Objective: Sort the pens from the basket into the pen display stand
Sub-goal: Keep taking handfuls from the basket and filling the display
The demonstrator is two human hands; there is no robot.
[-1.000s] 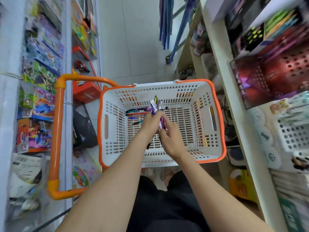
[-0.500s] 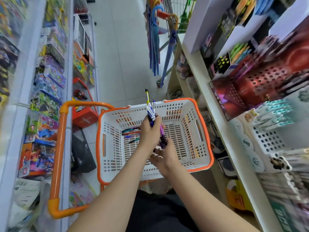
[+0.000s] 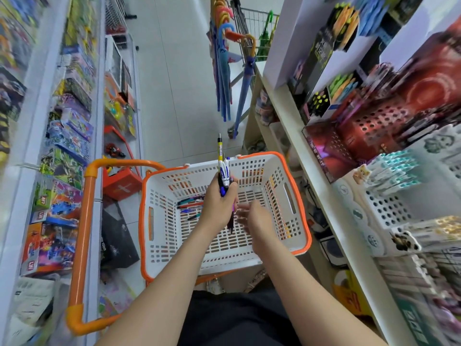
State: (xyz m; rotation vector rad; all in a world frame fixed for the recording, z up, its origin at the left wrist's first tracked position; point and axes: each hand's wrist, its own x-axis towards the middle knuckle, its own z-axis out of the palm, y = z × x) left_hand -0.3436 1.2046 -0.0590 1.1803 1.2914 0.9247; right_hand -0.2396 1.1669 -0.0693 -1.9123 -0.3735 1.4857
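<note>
A white basket with an orange rim stands on the aisle floor below me. Several loose pens lie on its bottom at the left. My left hand is shut on a bunch of pens, held upright above the basket, tips pointing up. My right hand sits just right of it, fingers apart, holding nothing. The pen display stand, white and perforated with pen rows, rests on the right shelf.
An orange basket handle arcs at the left. Toy boxes fill the left shelving. Umbrellas hang ahead beside a wire cart. A red perforated pen display and stationery crowd the right shelf.
My left hand has lifted the bunch of pens up out of the basket. My right hand let go of the pens and opened. The view has tilted up toward the aisle.
</note>
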